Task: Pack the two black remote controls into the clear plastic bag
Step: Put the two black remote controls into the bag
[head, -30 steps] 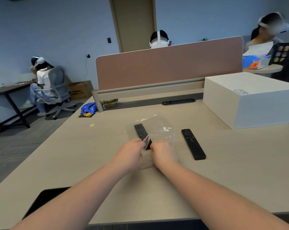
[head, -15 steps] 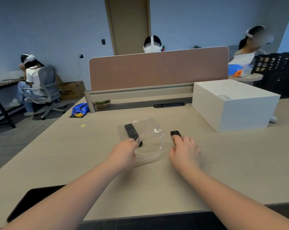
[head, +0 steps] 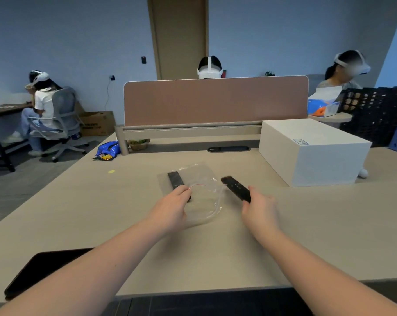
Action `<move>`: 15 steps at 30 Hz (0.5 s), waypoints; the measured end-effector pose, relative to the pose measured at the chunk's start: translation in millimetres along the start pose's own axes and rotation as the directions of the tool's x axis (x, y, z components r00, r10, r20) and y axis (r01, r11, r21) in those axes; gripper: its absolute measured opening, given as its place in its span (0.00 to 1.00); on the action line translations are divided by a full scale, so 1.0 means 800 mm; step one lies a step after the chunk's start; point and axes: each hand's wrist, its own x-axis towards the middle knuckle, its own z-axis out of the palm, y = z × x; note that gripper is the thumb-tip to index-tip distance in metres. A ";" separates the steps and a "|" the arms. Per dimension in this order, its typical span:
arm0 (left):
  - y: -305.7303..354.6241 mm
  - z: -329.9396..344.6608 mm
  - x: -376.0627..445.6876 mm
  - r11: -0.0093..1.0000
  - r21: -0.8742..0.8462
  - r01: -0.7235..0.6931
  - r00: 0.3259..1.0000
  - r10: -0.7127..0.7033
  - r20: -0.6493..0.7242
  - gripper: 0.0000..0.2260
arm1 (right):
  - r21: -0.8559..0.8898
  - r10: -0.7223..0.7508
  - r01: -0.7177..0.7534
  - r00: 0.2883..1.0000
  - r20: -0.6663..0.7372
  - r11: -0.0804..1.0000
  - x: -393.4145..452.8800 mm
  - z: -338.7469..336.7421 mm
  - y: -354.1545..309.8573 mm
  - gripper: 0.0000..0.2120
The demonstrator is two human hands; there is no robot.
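Half a second ago the right hand (head: 260, 212) lay flat over the second remote control (head: 236, 188) on the table (head: 329, 224); now it has closed round the near end and raised the remote, swinging its far tip toward the clear plastic bag (head: 199, 197) at frame centre. That remote's long axis runs diagonally, from the hand at lower right up to its free end at upper left, which sits just beside the bag's right edge; whether the two touch is hard to judge through motion blur. Only the thumb and curled fingers wrapping the near end show; the part under the palm is hidden.

Over to the left, the first remote control (head: 176, 180) lies inside the bag, long axis pointing away and slightly left, its near end covered by the left hand (head: 170, 212). This hand is pinched shut on the bag's mouth by the red seal line, holding the rim up so the opening gapes toward the lower right.

A white box (head: 313, 151) stands well apart at right. At lower left, a dark flat slab (head: 42, 267) is cut off by the forearm and table edge.
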 end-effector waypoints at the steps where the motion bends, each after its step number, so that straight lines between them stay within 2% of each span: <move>1: 0.001 -0.001 0.000 1.000 -0.003 0.002 1.000 -0.002 0.005 0.25 | 0.072 -0.026 0.028 0.999 -0.033 0.997 -0.003 -0.011 -0.009 0.13; 3: 0.004 -0.001 0.000 1.000 -0.019 0.020 1.000 -0.020 0.020 0.25 | 0.186 -0.089 0.099 0.994 -0.062 0.978 -0.014 -0.032 -0.030 0.13; 6: 0.006 0.002 0.001 0.996 -0.058 0.062 0.997 -0.058 0.054 0.27 | 0.256 -0.167 0.163 0.986 -0.005 0.953 -0.040 -0.058 -0.057 0.14; 10: 0.006 0.000 0.004 0.986 -0.108 0.127 0.990 -0.120 0.074 0.30 | 0.081 -0.189 0.180 0.974 0.127 0.980 -0.068 -0.079 -0.061 0.12; 12: 0.008 -0.002 0.003 0.987 -0.113 0.113 0.992 -0.106 0.068 0.32 | -0.010 -0.184 0.188 0.969 0.163 0.982 -0.074 -0.079 -0.056 0.11; 15: 0.015 -0.007 0.001 0.994 -0.079 0.070 0.995 -0.064 0.071 0.33 | -0.040 -0.165 0.174 0.971 0.175 0.984 -0.073 -0.064 -0.052 0.11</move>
